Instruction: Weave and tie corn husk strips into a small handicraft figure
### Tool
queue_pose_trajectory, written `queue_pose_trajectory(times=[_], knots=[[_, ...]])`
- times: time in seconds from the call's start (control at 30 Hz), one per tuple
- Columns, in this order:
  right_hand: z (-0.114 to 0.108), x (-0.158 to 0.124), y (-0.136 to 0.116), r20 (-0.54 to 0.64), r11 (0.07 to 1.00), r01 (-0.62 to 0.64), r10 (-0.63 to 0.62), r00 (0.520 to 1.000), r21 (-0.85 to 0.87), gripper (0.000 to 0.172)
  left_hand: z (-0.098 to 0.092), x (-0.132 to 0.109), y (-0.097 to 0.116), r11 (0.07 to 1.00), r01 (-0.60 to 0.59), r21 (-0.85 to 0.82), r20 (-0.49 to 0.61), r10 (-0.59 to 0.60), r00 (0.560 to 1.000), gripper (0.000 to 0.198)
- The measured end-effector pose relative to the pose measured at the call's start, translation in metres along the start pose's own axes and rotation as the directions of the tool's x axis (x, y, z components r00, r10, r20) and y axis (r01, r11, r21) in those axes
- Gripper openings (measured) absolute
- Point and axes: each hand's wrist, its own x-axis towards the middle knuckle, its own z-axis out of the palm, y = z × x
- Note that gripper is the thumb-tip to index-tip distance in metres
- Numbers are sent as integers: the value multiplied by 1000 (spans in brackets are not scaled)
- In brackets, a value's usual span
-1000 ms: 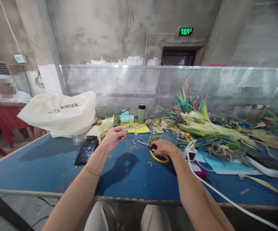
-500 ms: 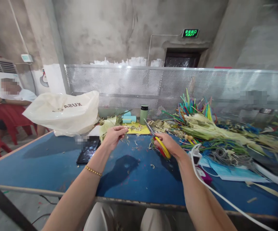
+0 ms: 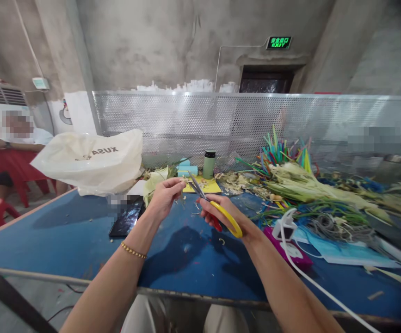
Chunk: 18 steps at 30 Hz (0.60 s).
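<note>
i have the scissors in my right hand, fingers curled round the handles, the blades parted a little, their tips just beside my left hand. there the thumb and fingers are pinched together; whether they grip anything i cannot tell. i'd judge the snipping to be under way, not finished: small curled scraps lie on the blue table and more litter the yellow sheet, while long husks lie heaped on my right, seemingly uncut. the 2 handles look like smooth plastic, 1 red, 1 yellow, the blades slim metal. the husks look papery, pale green; behind them stand thin coloured stems, and grey cord lies nearby in loose coils.
</note>
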Motion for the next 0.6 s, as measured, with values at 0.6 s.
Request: queue_pose_trajectory(times=[0.6], knots=[[5,-1,2,-17,997,-9,10,1000,73,51,0,-1,-1,1000,28,11,5,-28,1000,25]])
